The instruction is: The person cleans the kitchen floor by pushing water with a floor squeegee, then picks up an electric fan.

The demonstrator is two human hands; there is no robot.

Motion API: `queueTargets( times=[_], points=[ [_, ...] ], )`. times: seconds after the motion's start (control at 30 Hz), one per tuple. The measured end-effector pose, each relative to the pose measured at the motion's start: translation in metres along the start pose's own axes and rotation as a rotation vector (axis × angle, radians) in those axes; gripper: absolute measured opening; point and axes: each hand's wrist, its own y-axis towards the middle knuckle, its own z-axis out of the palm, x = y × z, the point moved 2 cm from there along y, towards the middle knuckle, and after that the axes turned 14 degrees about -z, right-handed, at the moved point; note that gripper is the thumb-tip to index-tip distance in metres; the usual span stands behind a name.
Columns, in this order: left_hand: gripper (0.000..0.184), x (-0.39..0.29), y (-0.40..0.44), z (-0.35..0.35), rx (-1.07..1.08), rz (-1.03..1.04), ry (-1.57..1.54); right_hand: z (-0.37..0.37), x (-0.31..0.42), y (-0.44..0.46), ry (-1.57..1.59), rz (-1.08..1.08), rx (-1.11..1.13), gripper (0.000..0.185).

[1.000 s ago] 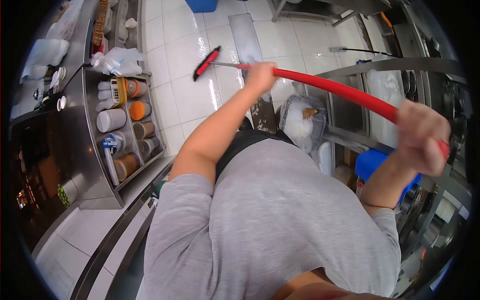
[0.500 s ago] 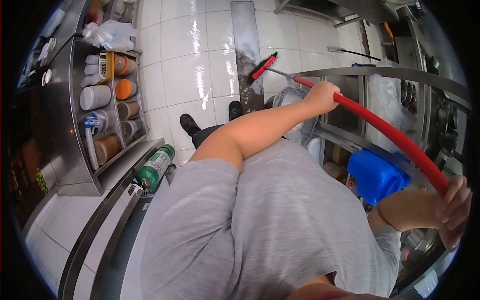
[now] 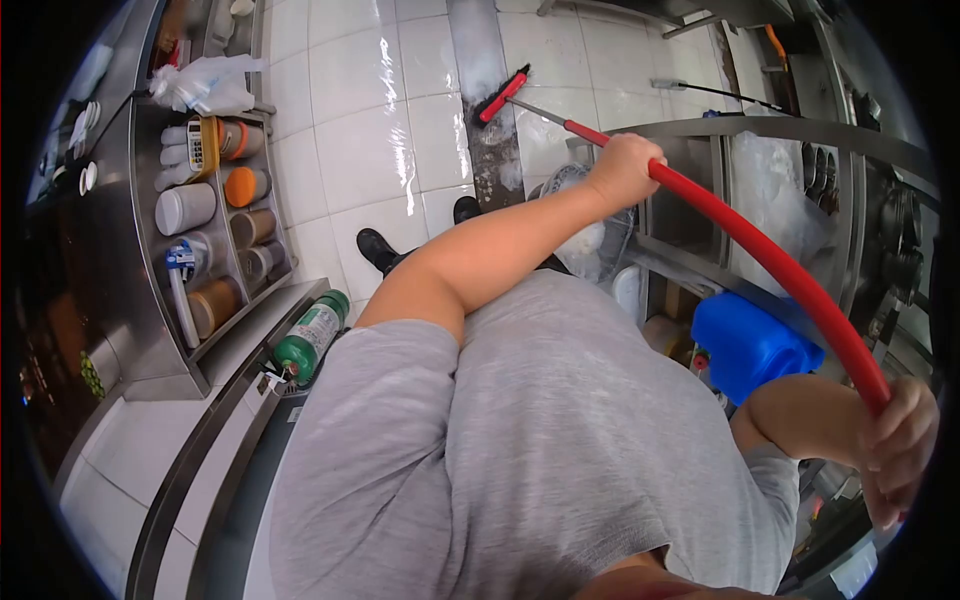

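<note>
A long red pole (image 3: 765, 240) runs from the lower right up to a red and black brush head (image 3: 502, 96), which rests on the floor over a grey drain strip (image 3: 478, 40). My left hand (image 3: 625, 170) is closed around the pole's upper part, near its thin grey section. At the right edge, my right hand (image 3: 898, 445) is wrapped round the pole's other end, partly in shadow. White tiles (image 3: 355, 130) with wet-looking glare surround the strip.
Jars fill a metal shelf (image 3: 215, 235) at left; a green cylinder (image 3: 312, 335) lies below. Right of my body are a blue container (image 3: 750, 345), a clear bag-lined bin (image 3: 590, 240) and metal racks (image 3: 690, 130). Another long-handled tool (image 3: 715, 92) lies farther off.
The brush head has moved right across the tiles onto the drain strip, then slightly away from me. Both hands have shifted right with the pole, my right hand also lower. My shoes have come into view.
</note>
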Motion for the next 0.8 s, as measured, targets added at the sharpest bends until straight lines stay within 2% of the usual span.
queueTargets(
  times=[0.13,0.33,0.57,0.63,0.8],
  points=[
    [0.029,-0.011,-0.027,0.019,0.110,-0.053,-0.074,-0.004,0.001,0.006,0.154,0.043,0.038,0.021],
    [0.028,-0.026,-0.048,0.028,0.264,-0.110,-0.087,0.028,-0.021,0.051,0.323,0.282,0.082,0.023],
    [0.022,-0.018,-0.030,0.026,0.509,-0.190,-0.119,0.023,-0.043,0.044,0.394,0.059,-0.048,0.030],
    [0.019,-0.014,-0.026,0.027,0.515,-0.156,-0.073,0.022,-0.047,0.043,0.424,0.018,-0.077,0.030],
    [0.017,-0.007,-0.025,0.026,0.567,-0.202,-0.069,0.026,-0.059,0.047,0.614,-0.022,0.076,0.029]
  ],
)
